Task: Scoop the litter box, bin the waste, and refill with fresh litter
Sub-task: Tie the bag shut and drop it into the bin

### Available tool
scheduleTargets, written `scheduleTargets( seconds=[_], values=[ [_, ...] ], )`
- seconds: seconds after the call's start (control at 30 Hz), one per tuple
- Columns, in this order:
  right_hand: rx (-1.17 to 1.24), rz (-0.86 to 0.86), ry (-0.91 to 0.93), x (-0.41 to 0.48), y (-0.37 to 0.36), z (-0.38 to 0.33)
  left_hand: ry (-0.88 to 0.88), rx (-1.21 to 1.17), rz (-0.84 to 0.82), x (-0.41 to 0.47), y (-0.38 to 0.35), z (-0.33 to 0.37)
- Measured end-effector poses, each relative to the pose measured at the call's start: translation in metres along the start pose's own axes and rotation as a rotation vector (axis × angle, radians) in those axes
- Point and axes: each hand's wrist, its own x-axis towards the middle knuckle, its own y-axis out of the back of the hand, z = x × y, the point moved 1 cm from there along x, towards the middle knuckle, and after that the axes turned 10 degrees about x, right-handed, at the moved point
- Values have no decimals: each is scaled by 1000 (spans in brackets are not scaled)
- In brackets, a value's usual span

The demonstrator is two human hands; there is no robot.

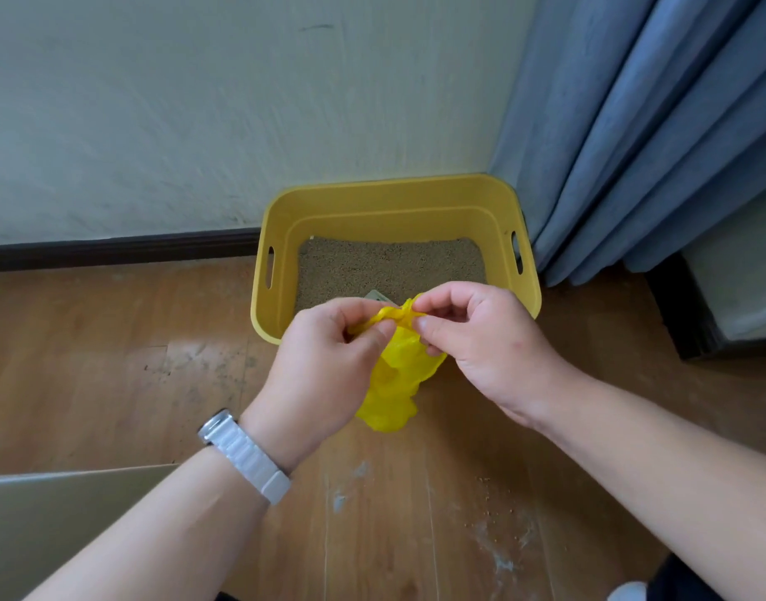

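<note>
A yellow litter box [390, 197] stands on the floor against the wall, with brownish litter [390, 262] covering its bottom. In front of its near rim I hold a small yellow plastic bag [400, 383] that hangs down, bulging. My left hand [325, 366] pinches the twisted top of the bag from the left. My right hand [481, 336] pinches the same top from the right. A small grey object [374, 294] shows in the litter just behind my fingers, mostly hidden.
Blue curtains [641, 136] hang right of the box. A dark low furniture edge [693, 323] sits at the far right. A cardboard panel [69, 505] lies at the lower left. Spilled litter grains [494, 509] and pale smears mark the wooden floor.
</note>
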Motion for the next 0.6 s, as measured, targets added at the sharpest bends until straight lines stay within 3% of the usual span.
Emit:
scheduleTargets(
  seconds=[0.13, 0.3, 0.6],
  values=[
    [-112, 1, 75, 2, 3, -1, -152, 63, 59, -2, 0, 0],
    [-182, -11, 156, 3, 6, -2, -124, -90, 9, -2, 1, -1],
    [-317, -48, 196, 7, 13, 3, -120, 200, 164, 2, 8, -7]
  ],
)
